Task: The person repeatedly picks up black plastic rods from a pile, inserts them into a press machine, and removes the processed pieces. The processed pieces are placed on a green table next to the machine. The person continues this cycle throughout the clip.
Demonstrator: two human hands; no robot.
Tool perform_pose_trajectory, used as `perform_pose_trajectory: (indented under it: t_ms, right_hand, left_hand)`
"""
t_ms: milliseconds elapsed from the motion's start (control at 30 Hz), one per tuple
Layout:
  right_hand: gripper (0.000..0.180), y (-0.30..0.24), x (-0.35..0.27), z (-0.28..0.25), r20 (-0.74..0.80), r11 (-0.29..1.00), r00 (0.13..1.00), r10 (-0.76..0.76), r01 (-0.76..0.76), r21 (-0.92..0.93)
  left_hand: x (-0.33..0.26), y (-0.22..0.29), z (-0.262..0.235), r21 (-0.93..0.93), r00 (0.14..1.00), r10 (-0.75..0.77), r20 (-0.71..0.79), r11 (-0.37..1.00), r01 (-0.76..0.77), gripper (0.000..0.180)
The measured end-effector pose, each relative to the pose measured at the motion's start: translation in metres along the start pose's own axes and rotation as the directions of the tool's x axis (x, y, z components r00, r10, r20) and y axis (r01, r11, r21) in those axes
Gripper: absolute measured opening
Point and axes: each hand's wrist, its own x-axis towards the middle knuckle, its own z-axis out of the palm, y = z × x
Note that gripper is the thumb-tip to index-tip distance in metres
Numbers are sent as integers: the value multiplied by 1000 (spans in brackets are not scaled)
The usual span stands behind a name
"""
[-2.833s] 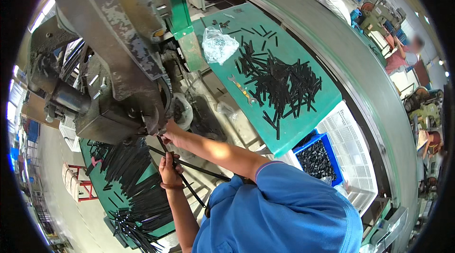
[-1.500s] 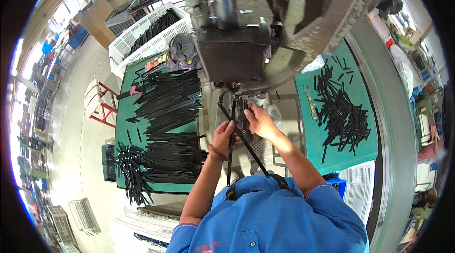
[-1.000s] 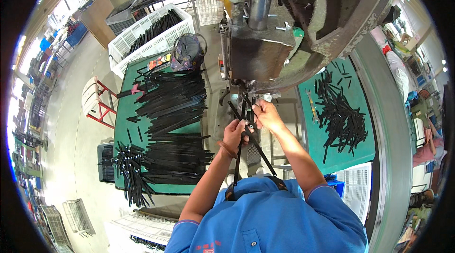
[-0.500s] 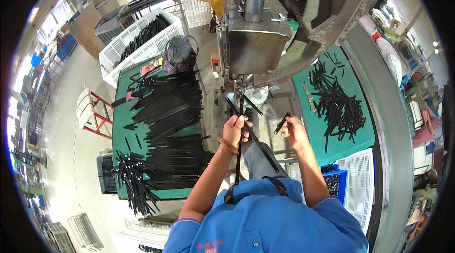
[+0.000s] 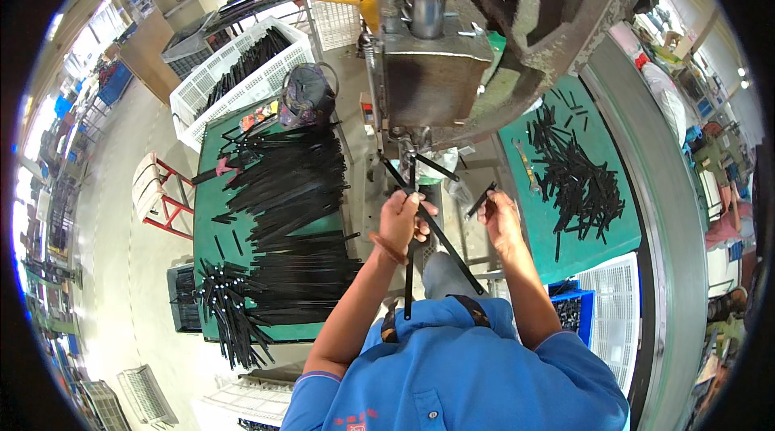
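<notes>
Below the press head, my left hand (image 5: 400,219) grips crossed flat black metal bars. One long bar (image 5: 454,257) slants down to the right, and another bar (image 5: 408,282) hangs nearly straight toward my lap. From the top of the crossed bars, a shorter black bar (image 5: 437,168) juts to the right. My right hand (image 5: 504,219) pinches a separate short black bar (image 5: 481,200), held apart from the others. Directly above the bars is the press (image 5: 432,80), with its worn metal block; its tooling close to the bar ends is hard to make out.
Long black bars (image 5: 291,181) cover the left green table (image 5: 211,225), beside a patterned bag (image 5: 308,96). The right green table (image 5: 581,257) bears a heap of short bars (image 5: 581,189) and a wrench (image 5: 526,166). A blue crate (image 5: 588,310) stands near my right elbow; a red-framed chair (image 5: 165,197) is farther left.
The crossed bars have shifted slightly up toward the press, and the short bar at their top has swung upward to a flatter slant. My right hand stays almost in place with its short bar.
</notes>
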Motion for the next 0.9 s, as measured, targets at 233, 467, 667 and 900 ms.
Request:
perform_pose_trajectory:
  t_ms: [233,467,667,900]
  right_hand:
    - [12,-14,8,37,127,996,989,-78,72,56]
    - [10,-15,29,66,335,998,942,5,-23,50]
    - [6,-6,38,59,453,944,876,163,-272,185]
    - [3,5,39,79,328,992,945,-8,-34,122]
  left_hand:
    - [-26,3,-29,-58,982,51,-180,996,-62,17]
    - [-50,-38,-66,-93,921,71,-383,989,-115,17]
    - [-68,-54,-63,-144,897,71,-437,978,-148,21]
    - [-74,-59,-52,-156,890,57,-452,978,-142,23]
